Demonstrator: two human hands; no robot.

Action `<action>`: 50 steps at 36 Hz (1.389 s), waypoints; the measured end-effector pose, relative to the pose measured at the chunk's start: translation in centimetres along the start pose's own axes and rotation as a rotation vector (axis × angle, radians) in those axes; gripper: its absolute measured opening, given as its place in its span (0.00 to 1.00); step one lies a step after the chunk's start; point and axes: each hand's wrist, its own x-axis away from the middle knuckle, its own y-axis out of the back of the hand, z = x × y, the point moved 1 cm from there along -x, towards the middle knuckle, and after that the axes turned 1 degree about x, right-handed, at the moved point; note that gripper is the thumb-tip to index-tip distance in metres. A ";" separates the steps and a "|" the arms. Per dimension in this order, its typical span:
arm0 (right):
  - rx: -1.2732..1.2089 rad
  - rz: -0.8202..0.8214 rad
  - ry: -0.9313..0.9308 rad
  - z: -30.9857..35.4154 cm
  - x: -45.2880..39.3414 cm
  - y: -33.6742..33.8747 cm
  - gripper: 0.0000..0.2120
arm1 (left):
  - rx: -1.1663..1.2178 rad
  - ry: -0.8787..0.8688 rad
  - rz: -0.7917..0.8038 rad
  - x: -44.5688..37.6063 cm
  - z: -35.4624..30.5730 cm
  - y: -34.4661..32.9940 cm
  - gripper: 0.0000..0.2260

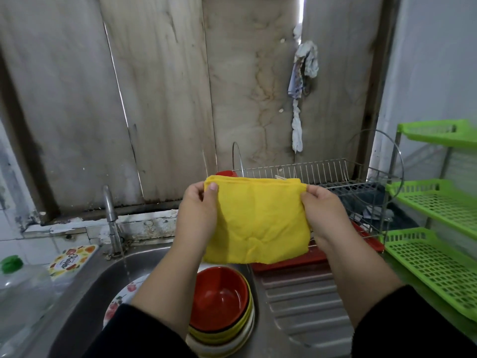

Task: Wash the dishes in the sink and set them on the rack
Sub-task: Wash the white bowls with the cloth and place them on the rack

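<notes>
Left hand (200, 210) and right hand (320, 210), fingers pinching top corners of folded yellow cloth (258, 220), held up at centre. Stacked red, yellow and white bowls (220, 301) unwashed in steel sink (85, 288) at 6 o'clock; wire dish rack (335, 182) at 2 o'clock. Risk: thin tap stream (126, 267) running at 8 o'clock, hanging cloth possibly dipping and soaking.

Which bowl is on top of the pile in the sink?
The red bowl. It sits open on top, while the yellow and white bowls under it show only their rims.

Single head-worn view, wide-angle. Looks forward and down over the stainless steel sink basin (85, 293), close. Grey stained wall panel (165, 99) faces it.
</notes>
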 end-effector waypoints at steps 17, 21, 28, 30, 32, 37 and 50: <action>0.193 -0.166 0.352 2.4 -1.1 -2.6 0.13 | -0.207 -0.270 -0.165 -1.3 -3.7 1.9 0.14; 0.325 -0.199 0.565 2.7 -1.1 -3.0 0.12 | -0.306 -0.281 -0.182 -1.7 -3.9 2.3 0.15; 0.127 0.182 0.235 5.2 -0.7 -3.2 0.12 | -0.281 -0.140 -0.088 -3.8 -1.9 3.8 0.15; 0.172 0.219 0.169 6.0 -0.6 -3.7 0.15 | -0.214 -0.032 -0.032 -4.2 -1.2 4.0 0.15; 0.305 0.211 0.163 6.7 -1.1 -4.7 0.21 | -0.151 0.081 0.006 -4.4 -0.2 4.0 0.17; 0.291 0.283 0.079 7.3 -1.0 -9.4 0.23 | 0.006 0.346 0.071 -3.6 3.8 3.8 0.22; 0.134 0.445 -0.004 3.8 2.0 -18.6 0.14 | 0.823 0.718 0.241 -0.3 4.4 6.3 0.33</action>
